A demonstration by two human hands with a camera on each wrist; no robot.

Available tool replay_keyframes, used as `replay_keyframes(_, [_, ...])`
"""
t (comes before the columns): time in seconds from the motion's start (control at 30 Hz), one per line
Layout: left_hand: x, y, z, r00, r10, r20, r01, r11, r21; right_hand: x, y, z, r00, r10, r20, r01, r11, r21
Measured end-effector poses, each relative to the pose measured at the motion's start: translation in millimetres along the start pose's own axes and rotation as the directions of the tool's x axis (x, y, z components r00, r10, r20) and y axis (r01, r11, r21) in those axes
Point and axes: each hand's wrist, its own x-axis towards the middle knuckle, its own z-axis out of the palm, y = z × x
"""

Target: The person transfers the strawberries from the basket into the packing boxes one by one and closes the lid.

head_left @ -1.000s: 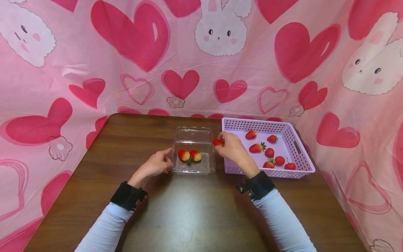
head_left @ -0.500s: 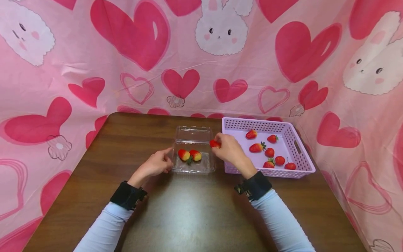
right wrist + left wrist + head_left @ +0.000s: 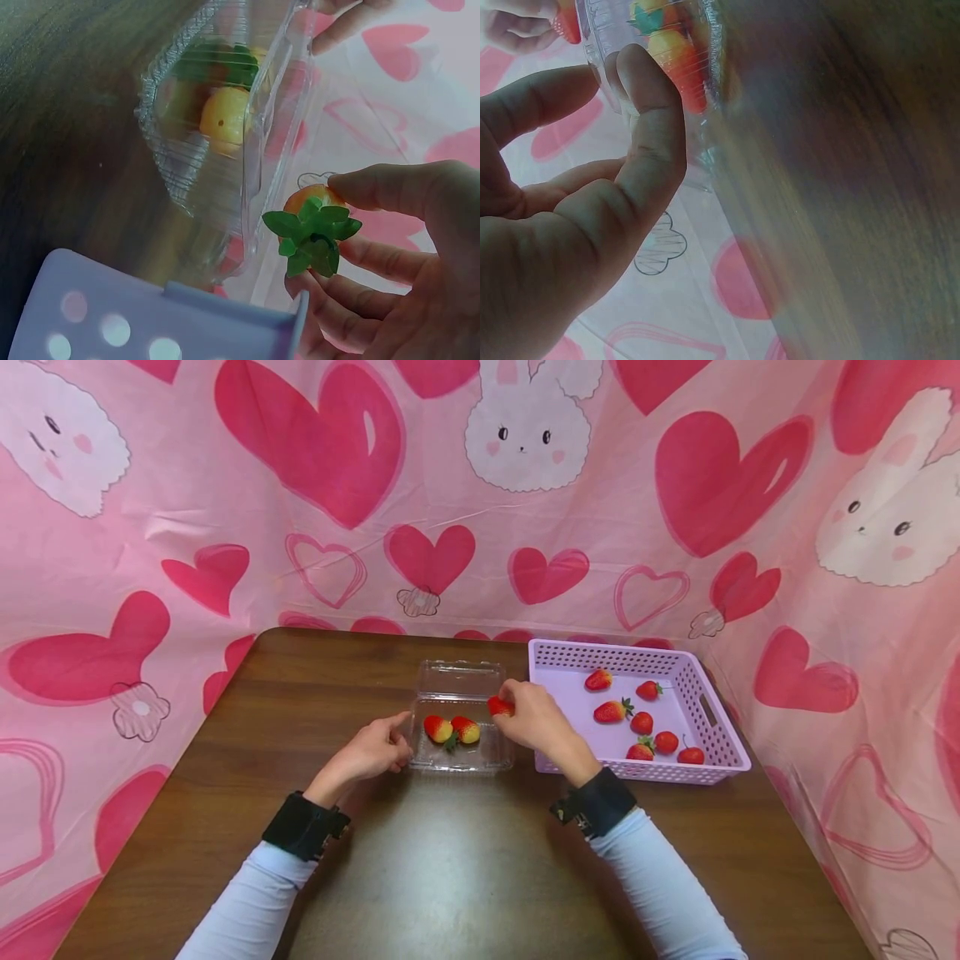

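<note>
In the head view, the right hand (image 3: 536,718) had slid left from the purple basket (image 3: 712,774), bringing its red strawberry (image 3: 500,706) to the right side of the clear box (image 3: 487,760). That seemed to put the work at the box now. Two other strawberries (image 3: 437,729) lay inside.

In the left wrist view, the left hand stayed put, bent, its thumb and fingers pinching the box's rim.

In the right wrist view, thumb and fingers squeezed the strawberry, green leaves (image 3: 311,232) facing the camera.

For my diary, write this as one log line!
right hand: holds strawberry; left hand: touches clear box; lid: open; inside: two strawberries
</note>
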Motion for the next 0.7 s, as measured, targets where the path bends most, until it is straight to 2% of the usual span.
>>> replay_keyframes(0.23, [-0.6, -0.3, -0.1, 1.0, -0.013, -0.006, 0.013, 1.0, -0.004, 1.4, -2.5, 5.0, 0.999, 0.007, 0.038, -0.007, 1.0, 0.0])
replay_keyframes(0.7, [-1.2, -0.5, -0.1, 1.0, -0.018, 0.002, 0.018, 1.0, -0.011, 3.5, -4.8, 16.2, 0.999, -0.001, 0.048, 0.004, 0.998, -0.061])
